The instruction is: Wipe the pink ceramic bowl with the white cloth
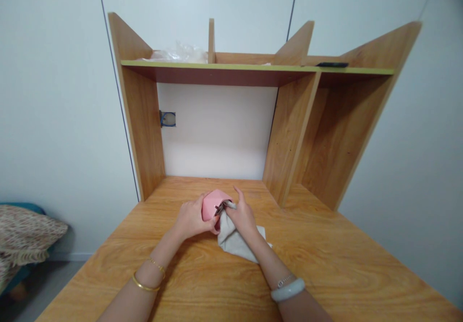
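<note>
My left hand (192,218) is wrapped round a small pink container (213,203), which lies tilted with its opening toward the right. My right hand (241,216) grips a light grey cloth (233,237) and presses part of it at the container's mouth. One finger of that hand points up and away from the cloth. The rest of the cloth hangs down below my right wrist onto the wooden desk (202,283). What lies inside the container is hidden by the cloth and my fingers.
A wooden shelf unit (224,73) stands on the desk's back, its uprights on both sides. On it lie a clear plastic bag (181,53) and a flat black object (332,64). A wall socket box (168,119) shows behind. A patterned cushion (31,230) is far left.
</note>
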A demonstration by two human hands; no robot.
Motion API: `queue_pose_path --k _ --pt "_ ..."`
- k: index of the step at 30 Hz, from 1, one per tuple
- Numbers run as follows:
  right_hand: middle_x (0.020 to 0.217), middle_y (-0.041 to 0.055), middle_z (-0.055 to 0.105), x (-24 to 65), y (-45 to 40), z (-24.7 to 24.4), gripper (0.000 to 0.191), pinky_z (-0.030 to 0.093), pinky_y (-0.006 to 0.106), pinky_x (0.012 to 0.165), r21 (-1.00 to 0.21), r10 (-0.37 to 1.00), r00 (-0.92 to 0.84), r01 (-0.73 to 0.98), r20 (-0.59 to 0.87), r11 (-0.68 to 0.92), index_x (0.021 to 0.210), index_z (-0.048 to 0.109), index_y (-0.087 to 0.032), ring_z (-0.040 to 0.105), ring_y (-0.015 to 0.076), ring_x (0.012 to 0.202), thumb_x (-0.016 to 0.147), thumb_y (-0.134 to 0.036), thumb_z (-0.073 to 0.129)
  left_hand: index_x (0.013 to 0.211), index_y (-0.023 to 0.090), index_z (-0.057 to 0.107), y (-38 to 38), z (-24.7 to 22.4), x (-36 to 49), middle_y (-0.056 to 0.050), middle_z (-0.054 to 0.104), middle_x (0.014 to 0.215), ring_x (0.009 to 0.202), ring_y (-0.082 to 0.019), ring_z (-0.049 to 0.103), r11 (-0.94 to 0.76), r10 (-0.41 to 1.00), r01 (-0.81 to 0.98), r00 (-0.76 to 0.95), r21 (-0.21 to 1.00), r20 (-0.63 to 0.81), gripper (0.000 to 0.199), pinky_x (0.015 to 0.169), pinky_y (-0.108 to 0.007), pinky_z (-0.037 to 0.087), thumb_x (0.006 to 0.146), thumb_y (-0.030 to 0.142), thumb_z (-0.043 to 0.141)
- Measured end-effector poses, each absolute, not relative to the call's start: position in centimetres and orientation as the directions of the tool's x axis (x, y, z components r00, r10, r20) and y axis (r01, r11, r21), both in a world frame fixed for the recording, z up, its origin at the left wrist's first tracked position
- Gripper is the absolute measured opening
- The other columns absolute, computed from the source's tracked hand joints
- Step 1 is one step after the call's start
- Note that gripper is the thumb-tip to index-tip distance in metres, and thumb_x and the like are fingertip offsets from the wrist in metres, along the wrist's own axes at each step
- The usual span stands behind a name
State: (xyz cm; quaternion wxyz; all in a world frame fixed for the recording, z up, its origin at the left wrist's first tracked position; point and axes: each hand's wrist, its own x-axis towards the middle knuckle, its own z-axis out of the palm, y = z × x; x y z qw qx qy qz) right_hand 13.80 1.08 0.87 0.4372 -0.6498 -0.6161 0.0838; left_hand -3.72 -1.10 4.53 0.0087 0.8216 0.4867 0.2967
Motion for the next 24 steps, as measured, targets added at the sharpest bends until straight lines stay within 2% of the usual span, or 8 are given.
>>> queue_pose_path --k 7,10,15,19,24 --pt "0.061 -0.0022 0.059 14.1 1.0 0.6 0.063 0.038 0.023 0.051 -0.776 0.839 0.256 0.571 0.480 0.269 0.130 0.036 -0.019 0.054 0.0158 0.053 0.070 -0.030 0.053 0.128 0.016 0.040 -1.1 4.3 -3.3 -0.010 0.065 0.099 0.083 -0.026 0.062 -0.502 0.841 0.734 0.291 0.458 0.457 0.069 0.073 -0.033 0.045 0.069 0.048 0.056" --pt "0.073 0.0009 0.063 14.2 1.1 0.6 0.061 0.043 0.025 0.058 -0.812 0.822 0.286 0.491 0.493 0.316 0.127 0.039 -0.019 0.058 0.0168 0.063 0.070 -0.032 0.054 0.129 0.017 0.038 -0.9 4.0 -3.2 -0.010 0.064 0.103 0.085 -0.025 0.062 -0.502 0.851 0.680 0.281 0.535 0.443 0.066 0.074 -0.033 0.045 0.072 0.046 0.054" --pt "0.093 0.0066 0.064 14.0 1.4 0.5 0.055 0.047 0.029 0.071 -0.864 0.794 0.380 0.376 0.474 0.336 0.124 0.041 -0.017 0.060 0.0178 0.078 0.072 -0.032 0.051 0.131 0.014 0.032 -0.2 3.1 -2.9 -0.014 0.051 0.123 0.105 -0.023 0.053 -0.576 0.817 0.435 0.274 0.692 0.507 0.067 0.088 -0.034 0.041 0.076 0.046 0.053" --pt "0.108 0.0108 0.060 14.0 2.1 0.0 0.049 0.043 0.031 0.084 -0.884 0.777 0.425 0.278 0.464 0.376 0.117 0.046 -0.015 0.057 0.0189 0.095 0.071 -0.032 0.051 0.126 0.014 0.034 -0.1 2.1 -2.1 -0.012 0.055 0.115 0.097 -0.020 0.056 -0.591 0.797 0.273 0.344 0.759 0.496 0.065 0.086 -0.033 0.043 0.074 0.043 0.059" --pt "0.105 0.0087 0.061 14.1 3.0 -0.7 0.042 0.045 0.031 0.083 -0.906 0.817 0.391 0.171 0.424 0.388 0.107 0.049 -0.017 0.058 0.0185 0.094 0.069 -0.034 0.052 0.119 0.014 0.038 -0.6 1.6 -1.3 -0.010 0.056 0.113 0.100 -0.018 0.055 -0.550 0.800 0.166 0.385 0.818 0.460 0.049 0.088 -0.032 0.043 0.080 0.040 0.052"
